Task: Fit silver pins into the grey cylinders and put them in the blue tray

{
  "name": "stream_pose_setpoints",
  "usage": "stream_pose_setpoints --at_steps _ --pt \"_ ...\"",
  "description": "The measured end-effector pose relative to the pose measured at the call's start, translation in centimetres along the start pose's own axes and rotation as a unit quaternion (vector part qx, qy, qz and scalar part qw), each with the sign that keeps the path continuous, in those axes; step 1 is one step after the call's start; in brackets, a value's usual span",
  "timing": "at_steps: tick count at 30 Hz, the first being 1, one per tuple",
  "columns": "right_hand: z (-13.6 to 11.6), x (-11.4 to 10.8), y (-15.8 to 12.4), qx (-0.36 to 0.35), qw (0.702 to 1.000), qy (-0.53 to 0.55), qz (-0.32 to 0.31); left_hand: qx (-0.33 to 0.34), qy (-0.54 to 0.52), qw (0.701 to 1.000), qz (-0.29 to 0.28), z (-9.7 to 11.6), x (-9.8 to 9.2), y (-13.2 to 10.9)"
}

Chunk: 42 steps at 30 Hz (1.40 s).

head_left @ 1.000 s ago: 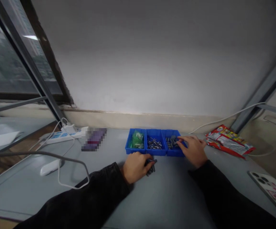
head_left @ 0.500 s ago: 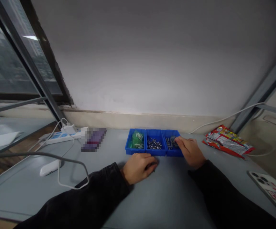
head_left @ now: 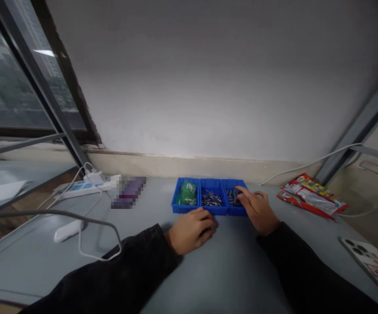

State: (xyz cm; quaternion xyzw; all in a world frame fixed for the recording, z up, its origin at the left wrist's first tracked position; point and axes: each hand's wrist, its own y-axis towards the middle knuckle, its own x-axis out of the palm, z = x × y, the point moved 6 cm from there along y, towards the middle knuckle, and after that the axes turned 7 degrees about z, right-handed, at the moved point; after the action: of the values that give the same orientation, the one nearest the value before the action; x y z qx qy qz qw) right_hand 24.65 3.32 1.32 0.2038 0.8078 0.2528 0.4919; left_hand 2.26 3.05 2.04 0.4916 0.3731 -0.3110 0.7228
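Three blue bins stand joined in a row near the wall. My right hand reaches over the side of the right bin, thumb and forefinger a little apart above small grey metal cylinders. I see nothing held between them. My left hand rests on the table just in front of the middle bin, its fingers curled in. Whatever those fingers hold is hidden. Small shiny rivet-like pins lie in the middle bin. In the left bin is a green plastic bag with small metal pieces.
Red snack packets and a phone lie to the right. On the left are a power strip, a white case, a blurred purple item and looping cables. Metal frame posts flank the table.
The thumb and fingers of my right hand have parted slightly over the right bin. My left hand stays almost in place; the small dark tip under its fingers no longer shows.
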Motion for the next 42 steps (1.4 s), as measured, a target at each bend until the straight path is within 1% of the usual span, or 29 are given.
stream_pose_setpoints --at_steps 4,10,12,16,20,23,26,28,31,34,36,42 --pt "0.1 -0.4 0.2 0.024 1.0 0.006 -0.001 0.008 0.003 1.0 0.006 0.0 0.0 0.0" --pt "-0.3 0.4 -0.1 -0.025 0.999 -0.023 -0.019 0.006 0.025 1.0 0.002 0.1 0.0 0.0" --pt "-0.3 0.3 0.0 -0.027 0.999 -0.013 -0.013 -0.001 0.021 1.0 0.001 0.2 0.1 0.0" --pt "0.0 -0.5 0.3 -0.008 1.0 -0.009 0.012 -0.012 0.002 1.0 -0.003 0.1 0.2 -0.2" --pt "-0.2 -0.2 0.2 -0.021 1.0 -0.017 0.001 -0.008 -0.001 1.0 -0.008 0.0 0.4 -0.2" --pt "-0.3 0.2 0.1 -0.01 0.999 0.032 -0.018 0.006 -0.004 1.0 -0.003 0.0 0.4 -0.2" --pt "-0.4 -0.3 0.3 0.007 0.997 0.079 -0.008 0.012 -0.014 1.0 0.0 -0.1 0.5 -0.3" --pt "-0.6 -0.7 0.4 0.009 0.997 0.079 0.0 0.014 -0.027 1.0 -0.001 -0.1 0.6 -0.3" --pt "-0.7 -0.7 0.5 0.009 0.998 0.064 -0.022 0.006 -0.047 0.999 -0.004 0.0 0.5 -0.3" --pt "-0.6 0.3 0.1 0.003 0.997 0.05 -0.067 -0.001 -0.059 0.998 -0.01 0.1 0.4 -0.2" --pt "-0.5 0.7 0.0 -0.002 0.996 0.045 -0.076 0.001 -0.063 0.998 -0.016 0.3 0.3 -0.1" --pt "-0.3 0.2 0.1 0.003 0.999 0.027 -0.028 0.012 -0.068 0.997 -0.023 0.5 0.2 0.2"
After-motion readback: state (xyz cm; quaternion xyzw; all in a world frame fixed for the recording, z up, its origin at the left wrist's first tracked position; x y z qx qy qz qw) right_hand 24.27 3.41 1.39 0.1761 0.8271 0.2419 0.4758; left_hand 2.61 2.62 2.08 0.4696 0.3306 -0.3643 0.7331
